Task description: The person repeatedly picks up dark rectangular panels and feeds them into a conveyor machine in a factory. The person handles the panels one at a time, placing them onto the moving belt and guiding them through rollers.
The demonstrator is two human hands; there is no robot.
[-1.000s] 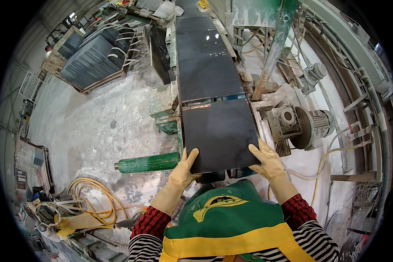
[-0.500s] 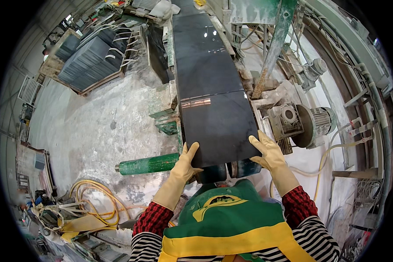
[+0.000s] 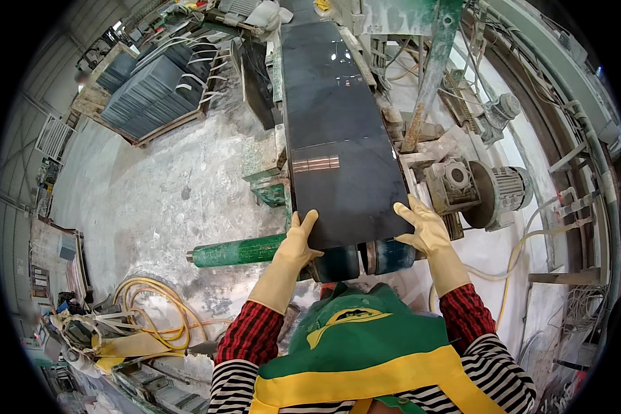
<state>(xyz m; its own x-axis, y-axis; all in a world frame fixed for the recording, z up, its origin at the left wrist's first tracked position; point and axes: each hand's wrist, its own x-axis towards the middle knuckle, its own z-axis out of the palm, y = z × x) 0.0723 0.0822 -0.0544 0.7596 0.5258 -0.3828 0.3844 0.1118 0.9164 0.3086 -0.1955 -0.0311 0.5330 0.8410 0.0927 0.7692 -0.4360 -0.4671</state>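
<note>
A dark, wet, polished stone slab (image 3: pixel 355 196) lies flat on a long conveyor line, its near edge toward me. My left hand (image 3: pixel 295 241), in a cream rubber glove, grips its near left corner, with fingers along the side and thumb at the near edge. At the near right corner, my right hand (image 3: pixel 426 231), gloved the same way, holds the slab with fingers and thumb spread around it. The undersides of both grips are hidden. A second dark slab (image 3: pixel 338 110) lies just beyond, meeting the first at a thin seam.
Dark rollers (image 3: pixel 390 261) show below the slab's near edge. A green roller bar (image 3: pixel 238 251) juts out left. A motor (image 3: pixel 507 195) with gearbox stands right of the line. At the far left is a crate of stacked slabs (image 3: pixel 152 90). Coiled yellow hoses (image 3: pixel 152 307) lie lower left.
The near slab has shifted slightly away from me, with both hands following at its corners. More of the rollers shows below its edge. The view has also moved a little.
</note>
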